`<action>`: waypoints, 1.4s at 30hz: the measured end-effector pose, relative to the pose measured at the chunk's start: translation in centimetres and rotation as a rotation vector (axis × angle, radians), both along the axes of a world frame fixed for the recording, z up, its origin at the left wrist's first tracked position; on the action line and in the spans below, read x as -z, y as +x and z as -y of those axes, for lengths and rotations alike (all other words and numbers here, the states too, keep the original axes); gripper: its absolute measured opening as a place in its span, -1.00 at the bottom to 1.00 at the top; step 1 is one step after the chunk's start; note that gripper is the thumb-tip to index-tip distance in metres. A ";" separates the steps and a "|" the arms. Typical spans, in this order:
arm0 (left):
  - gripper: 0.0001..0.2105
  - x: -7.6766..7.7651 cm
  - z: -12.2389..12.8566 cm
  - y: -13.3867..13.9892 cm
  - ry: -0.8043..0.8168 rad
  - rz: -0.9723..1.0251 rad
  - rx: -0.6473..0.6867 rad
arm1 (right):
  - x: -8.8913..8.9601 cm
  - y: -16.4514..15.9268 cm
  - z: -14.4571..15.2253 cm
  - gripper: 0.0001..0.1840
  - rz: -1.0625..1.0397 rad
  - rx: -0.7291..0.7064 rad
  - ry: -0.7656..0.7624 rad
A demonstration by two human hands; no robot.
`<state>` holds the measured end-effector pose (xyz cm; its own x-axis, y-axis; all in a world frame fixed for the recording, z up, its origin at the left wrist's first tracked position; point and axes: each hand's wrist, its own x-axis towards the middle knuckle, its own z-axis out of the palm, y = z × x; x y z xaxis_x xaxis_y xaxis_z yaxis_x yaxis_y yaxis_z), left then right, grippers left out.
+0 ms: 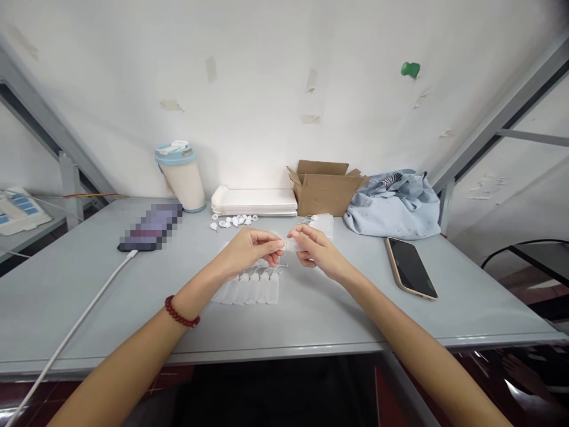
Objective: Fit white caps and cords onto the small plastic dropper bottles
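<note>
The small clear piece sits pinched between both hands' fingertips.

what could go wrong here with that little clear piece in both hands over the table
1. The small clear piece is pinched only at its ends by the left hand and right hand; it might slip and drop.
2. If dropped, it could disturb the row of clear pieces lying right beneath.
3. The loose white bits just behind could be scattered by a hand.
</note>
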<state>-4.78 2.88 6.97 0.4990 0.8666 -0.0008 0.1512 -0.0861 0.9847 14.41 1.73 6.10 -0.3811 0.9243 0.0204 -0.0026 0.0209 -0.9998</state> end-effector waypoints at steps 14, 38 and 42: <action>-0.79 0.7 0.1 0.6 0.149 0.045 -0.112 | 0.6 -0.1 -0.2 -0.70 -0.049 0.054 -0.052; -0.78 0.5 0.4 0.6 0.232 -0.035 -0.097 | 0.5 -0.3 -0.2 -0.69 -0.045 0.081 -0.049; -0.69 0.6 0.3 0.5 0.145 -0.132 0.017 | 0.4 -0.3 -0.2 -0.65 -0.033 0.070 -0.031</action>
